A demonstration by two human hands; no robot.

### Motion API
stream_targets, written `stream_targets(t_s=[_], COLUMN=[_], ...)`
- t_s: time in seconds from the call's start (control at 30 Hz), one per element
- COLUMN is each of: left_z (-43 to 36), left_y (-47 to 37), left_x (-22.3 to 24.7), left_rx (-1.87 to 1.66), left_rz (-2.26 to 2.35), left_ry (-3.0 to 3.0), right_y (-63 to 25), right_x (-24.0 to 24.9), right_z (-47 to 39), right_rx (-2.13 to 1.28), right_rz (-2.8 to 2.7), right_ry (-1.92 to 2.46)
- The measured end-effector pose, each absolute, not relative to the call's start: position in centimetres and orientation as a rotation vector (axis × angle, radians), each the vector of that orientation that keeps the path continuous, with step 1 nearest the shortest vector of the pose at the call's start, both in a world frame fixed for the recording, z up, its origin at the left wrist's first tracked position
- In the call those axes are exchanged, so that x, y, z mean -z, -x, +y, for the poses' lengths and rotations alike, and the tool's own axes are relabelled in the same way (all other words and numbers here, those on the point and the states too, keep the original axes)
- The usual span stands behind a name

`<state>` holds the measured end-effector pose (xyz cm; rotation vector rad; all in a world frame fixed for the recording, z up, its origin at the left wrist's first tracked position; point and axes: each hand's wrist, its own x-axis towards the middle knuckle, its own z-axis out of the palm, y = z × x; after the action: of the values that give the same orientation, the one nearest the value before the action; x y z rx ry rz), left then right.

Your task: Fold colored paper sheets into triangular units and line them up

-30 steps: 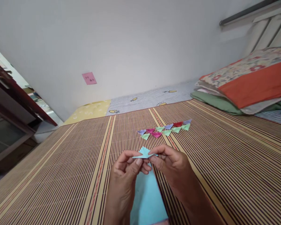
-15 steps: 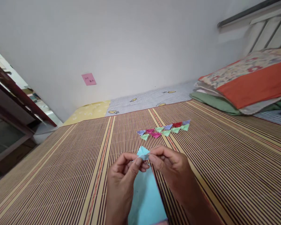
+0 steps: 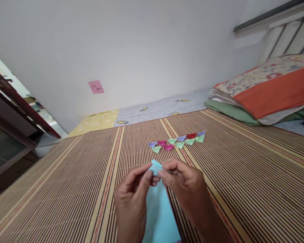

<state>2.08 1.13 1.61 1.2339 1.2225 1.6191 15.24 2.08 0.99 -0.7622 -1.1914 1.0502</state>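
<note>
A small folded piece of light-blue paper (image 3: pixel 156 167) is pinched between both hands, its pointed top facing away from me. My left hand (image 3: pixel 134 190) grips its left side between thumb and fingers. On the right side, my right hand (image 3: pixel 183 180) pinches it the same way. Beneath the hands lies a larger light-blue sheet or pad (image 3: pixel 160 214), partly covered by them. Beyond the hands, several small folded paper triangles in green, pink, red and lilac lie in two rows, among them a green triangle (image 3: pixel 179 145) and a red triangle (image 3: pixel 191 135).
A striped bamboo mat (image 3: pixel 86 182) spreads under everything. Folded bedding with an orange-edged pillow (image 3: pixel 276 91) is stacked at the right. A pink note (image 3: pixel 96 87) is stuck on the wall behind. Checked cloth (image 3: pixel 152 111) and yellow cloth (image 3: pixel 98 121) border the mat's far edge.
The paper's near flap, earlier lower and narrower, now stands higher over the piece. Both hands have shifted slightly and keep their pinch on it.
</note>
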Motion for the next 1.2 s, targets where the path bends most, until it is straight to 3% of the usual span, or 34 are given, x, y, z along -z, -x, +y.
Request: stream_targets(t_s=[1.2], left_z=[0.2], left_y=[-3.4], left_x=[-1.8], left_rx=[-1.624], left_rz=[1.355], left_ry=[-1.304], right_y=[-15.0], right_x=[-0.6], right_z=[1.7], right_rx=[-0.551], right_rz=[-1.357], right_ry=[0.989])
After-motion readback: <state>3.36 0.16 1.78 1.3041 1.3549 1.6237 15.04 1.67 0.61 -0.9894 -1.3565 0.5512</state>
